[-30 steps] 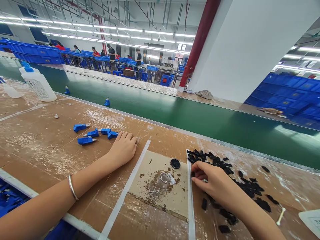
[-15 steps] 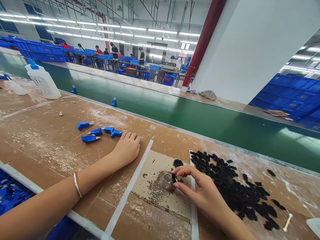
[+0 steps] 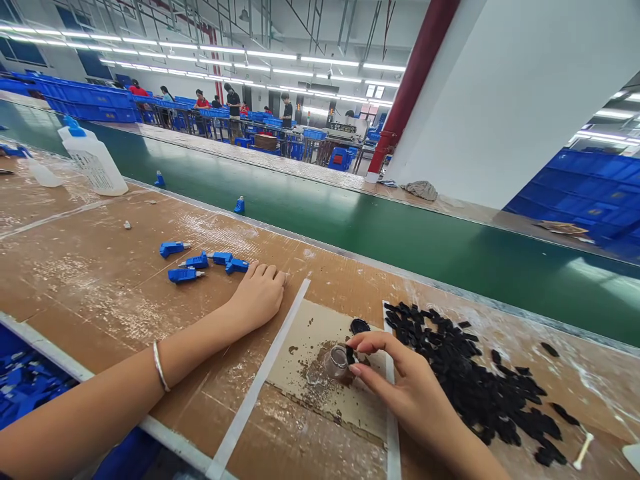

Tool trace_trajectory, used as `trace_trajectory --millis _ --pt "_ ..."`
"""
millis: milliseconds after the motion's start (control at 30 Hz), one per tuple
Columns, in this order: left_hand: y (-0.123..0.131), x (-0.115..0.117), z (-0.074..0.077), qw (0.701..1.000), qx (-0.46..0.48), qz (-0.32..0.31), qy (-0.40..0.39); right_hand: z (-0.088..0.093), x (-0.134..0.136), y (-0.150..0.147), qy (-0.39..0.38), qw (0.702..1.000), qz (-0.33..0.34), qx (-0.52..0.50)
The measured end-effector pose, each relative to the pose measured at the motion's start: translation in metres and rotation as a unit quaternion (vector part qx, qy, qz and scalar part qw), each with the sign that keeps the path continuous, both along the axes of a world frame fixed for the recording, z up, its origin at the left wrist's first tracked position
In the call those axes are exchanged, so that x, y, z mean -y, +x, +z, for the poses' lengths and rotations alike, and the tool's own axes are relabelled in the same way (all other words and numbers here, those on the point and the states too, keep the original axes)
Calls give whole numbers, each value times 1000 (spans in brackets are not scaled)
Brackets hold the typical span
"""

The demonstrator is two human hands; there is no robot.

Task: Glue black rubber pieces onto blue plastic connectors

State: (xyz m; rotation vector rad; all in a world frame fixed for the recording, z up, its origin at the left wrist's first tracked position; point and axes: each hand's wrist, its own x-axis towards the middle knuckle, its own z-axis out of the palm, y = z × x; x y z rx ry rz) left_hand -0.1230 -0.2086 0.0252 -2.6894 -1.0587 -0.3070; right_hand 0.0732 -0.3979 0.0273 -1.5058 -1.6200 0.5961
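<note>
My right hand [image 3: 400, 380] pinches a small black piece [image 3: 351, 355] between thumb and forefinger, right at the mouth of a small clear glass jar [image 3: 337, 361] lying on a stained card. A black round lid [image 3: 359, 326] lies just behind the jar. A heap of small black parts [image 3: 470, 377] spreads to the right of my hand. My left hand [image 3: 257, 297] rests knuckles-up on the cardboard-covered bench [image 3: 80, 267] with its fingers curled under, beside several blue plastic connectors [image 3: 200, 261].
A green conveyor belt [image 3: 400, 233] runs along the bench's far edge, with two blue parts on it. A white bottle [image 3: 95, 160] stands far left. A blue bin [image 3: 25, 383] of parts sits at the near left. A cotton swab [image 3: 583, 450] lies far right. People work in the background.
My right hand left the black heap with a small piece and moved left to the jar's mouth. My left hand has stayed put. The camera drifted slightly.
</note>
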Motion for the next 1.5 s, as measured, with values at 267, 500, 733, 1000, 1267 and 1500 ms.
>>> trace_trajectory --millis 267,500,733,1000,1267,1500 --pt "-1 -2 -3 1000 7 -6 2 4 1 0 -43 949 -4 -312" --pt "3 -8 -8 997 67 -19 -33 3 1 -1 -44 923 0 -382" --pt "10 -28 -18 980 156 -19 -125 2 3 -3 -33 946 -2 -322" --pt "13 -40 -21 976 176 27 -128 -7 8 -2 62 998 14 3" --pt "29 -87 -24 959 215 132 -129 0 7 3 104 969 95 204" --pt "42 -152 -18 922 274 237 -134 5 6 -2 147 973 77 163"
